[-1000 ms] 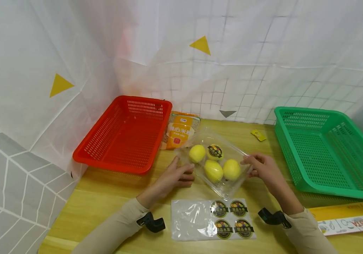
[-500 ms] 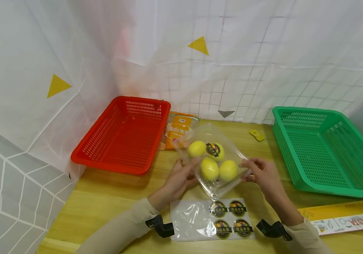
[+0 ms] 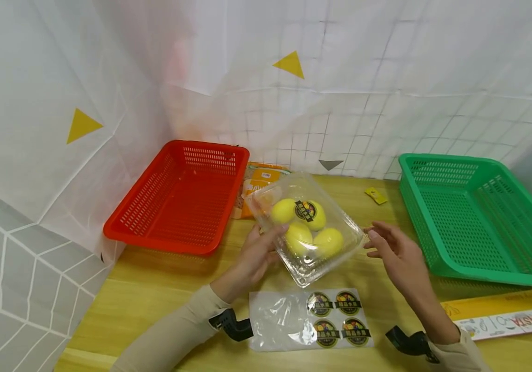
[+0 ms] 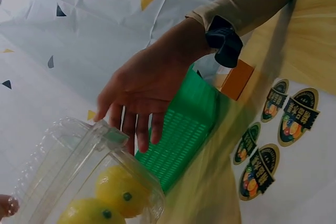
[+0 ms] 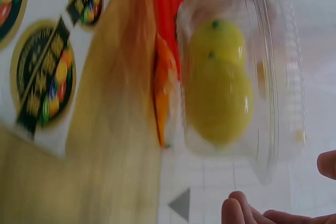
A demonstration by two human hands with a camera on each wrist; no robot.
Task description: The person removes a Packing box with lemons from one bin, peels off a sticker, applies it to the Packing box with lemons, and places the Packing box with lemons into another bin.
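A clear plastic clamshell box (image 3: 335, 211) holding several lemons (image 3: 328, 243) is tilted above the table, with a round black-and-gold fruit sticker (image 3: 305, 211) on its lid. My left hand (image 3: 252, 258) grips its left edge, thumb on top and fingers underneath. Just off the right corner is my right hand (image 3: 398, 258), fingers spread and holding nothing. The right wrist view shows a gap between those fingertips (image 5: 233, 211) and the box. Nearer me lies a sheet of matching stickers (image 3: 310, 320) on clear-and-white backing.
A red basket (image 3: 166, 245) stands at the left, a green basket (image 3: 438, 258) at the right. Behind the box leans an orange food packet (image 3: 259, 181), partly covered. A small yellow sachet (image 3: 376, 195) lies towards the back, and a long pasta box (image 3: 507, 315) at right front.
The box has been lifted and tilted, moving slightly left and towards the back. My left hand took hold of its left edge; my right hand let go and drew away to the right.
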